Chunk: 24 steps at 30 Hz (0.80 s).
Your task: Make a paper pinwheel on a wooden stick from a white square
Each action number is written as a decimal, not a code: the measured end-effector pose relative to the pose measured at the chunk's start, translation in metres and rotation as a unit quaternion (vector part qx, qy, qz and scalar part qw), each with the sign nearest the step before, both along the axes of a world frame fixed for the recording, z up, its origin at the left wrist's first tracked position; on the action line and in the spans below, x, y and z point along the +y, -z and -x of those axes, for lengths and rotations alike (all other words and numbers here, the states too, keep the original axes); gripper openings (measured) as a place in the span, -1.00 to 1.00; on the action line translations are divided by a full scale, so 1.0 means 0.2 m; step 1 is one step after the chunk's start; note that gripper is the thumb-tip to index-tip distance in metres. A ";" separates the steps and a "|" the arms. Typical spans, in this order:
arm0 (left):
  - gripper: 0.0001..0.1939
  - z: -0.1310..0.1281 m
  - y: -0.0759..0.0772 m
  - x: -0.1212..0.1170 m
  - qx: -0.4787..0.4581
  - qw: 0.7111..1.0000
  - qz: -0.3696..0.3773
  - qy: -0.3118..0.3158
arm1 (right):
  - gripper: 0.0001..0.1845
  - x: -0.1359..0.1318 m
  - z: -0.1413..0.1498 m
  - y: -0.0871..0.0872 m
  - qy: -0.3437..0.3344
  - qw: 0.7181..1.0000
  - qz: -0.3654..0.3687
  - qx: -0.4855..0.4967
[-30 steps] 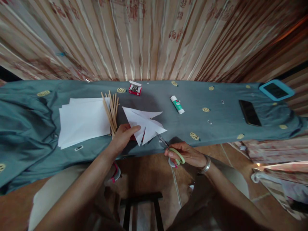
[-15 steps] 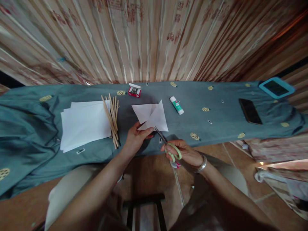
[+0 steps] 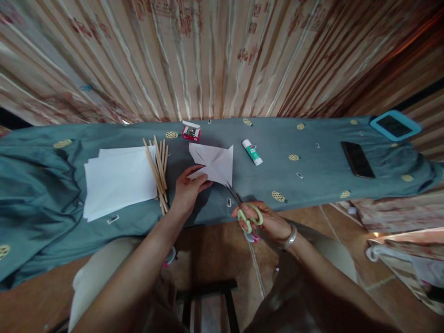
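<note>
My left hand (image 3: pixel 189 187) pinches the near left part of a white sheet of paper (image 3: pixel 220 164) between thumb and fingers. Slits run inward from the paper's corners, and some flaps stand slightly raised. A pair of scissors (image 3: pixel 249 216) with pale green handles is in my right hand (image 3: pixel 268 219), fingers through the loops. Its blades are slightly apart, and their tips are at or just beside the paper's near right corner; whether they touch it I cannot tell.
Left on the blue-green cloth (image 3: pixel 312 175) lies a stack of white paper (image 3: pixel 120 182), with several wooden sticks (image 3: pixel 159 166) on its right edge. A red box of small metal pieces (image 3: pixel 191 132), a glue stick (image 3: pixel 252 152), a phone (image 3: pixel 358 159) and a blue-framed tablet (image 3: pixel 395 125) lie around.
My left hand has turned and shifted the paper slightly left, so its slit corners face differently. The scissor handles have spread and the blades have parted a little.
</note>
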<state>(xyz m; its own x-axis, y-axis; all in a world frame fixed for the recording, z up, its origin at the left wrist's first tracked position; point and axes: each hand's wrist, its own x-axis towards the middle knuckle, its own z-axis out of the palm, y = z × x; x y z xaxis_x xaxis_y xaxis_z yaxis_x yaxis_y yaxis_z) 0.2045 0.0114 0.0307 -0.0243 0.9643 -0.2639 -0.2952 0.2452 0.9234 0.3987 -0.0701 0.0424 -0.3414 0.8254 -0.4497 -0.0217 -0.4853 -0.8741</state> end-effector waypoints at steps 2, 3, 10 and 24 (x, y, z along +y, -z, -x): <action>-0.58 -0.02 0.00 -0.01 -0.027 1.000 0.001 0.009 | -0.42 0.00 0.02 0.00 -0.003 1.000 0.001 0.002; -0.56 -0.03 0.01 -0.01 -0.013 1.000 -0.006 0.018 | -0.42 0.00 0.02 0.00 -0.009 1.000 0.003 0.003; -0.84 -0.05 0.01 0.05 0.240 0.963 -0.068 0.104 | -0.40 0.00 0.05 -0.01 -0.033 0.999 0.003 -0.009; -0.68 -0.05 -0.03 0.05 -0.025 0.999 -0.002 -0.025 | -0.44 -0.02 0.04 -0.04 -0.092 0.993 -0.064 0.018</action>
<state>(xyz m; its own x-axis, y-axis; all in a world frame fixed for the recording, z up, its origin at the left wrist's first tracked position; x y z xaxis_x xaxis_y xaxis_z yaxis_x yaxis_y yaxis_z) 0.2140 0.0218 0.0360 -0.0593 0.9635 -0.2612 -0.3518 0.2247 0.9087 0.3912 -0.0737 0.0500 -0.5061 0.7972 -0.3291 0.0246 -0.3681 -0.9295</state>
